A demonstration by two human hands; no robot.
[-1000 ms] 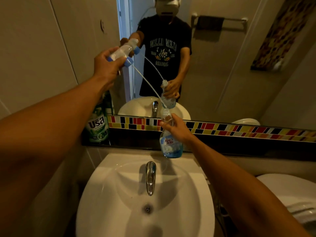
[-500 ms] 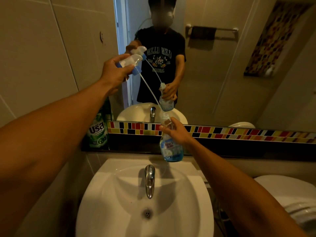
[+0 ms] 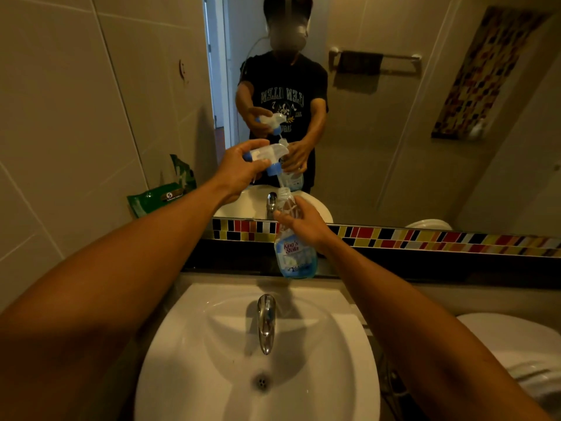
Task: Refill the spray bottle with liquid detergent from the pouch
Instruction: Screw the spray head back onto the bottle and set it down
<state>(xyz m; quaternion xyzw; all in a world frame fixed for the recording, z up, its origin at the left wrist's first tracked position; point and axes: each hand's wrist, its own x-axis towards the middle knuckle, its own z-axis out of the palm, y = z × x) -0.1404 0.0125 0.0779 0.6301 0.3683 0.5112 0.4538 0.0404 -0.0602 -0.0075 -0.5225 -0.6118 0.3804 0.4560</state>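
My right hand (image 3: 305,223) grips the upper part of a clear spray bottle (image 3: 295,256) with a blue label and a little blue liquid at the bottom, held upright above the ledge behind the sink. My left hand (image 3: 238,170) holds the white and blue trigger spray head (image 3: 267,156) just above the bottle's open neck, with its dip tube running down into the bottle. A green detergent pouch (image 3: 158,199) stands on the ledge at the left, against the wall tiles, partly hidden by my left arm.
A white sink (image 3: 212,360) with a chrome tap (image 3: 266,322) lies below my hands. A mirror (image 3: 394,117) above a band of coloured tiles (image 3: 425,240) shows my reflection. A white toilet (image 3: 522,344) sits at the lower right.
My left hand has come down and to the right with the spray head, from high up to just above the bottle's neck. The dip tube has slid down into the bottle. The view has tilted down.
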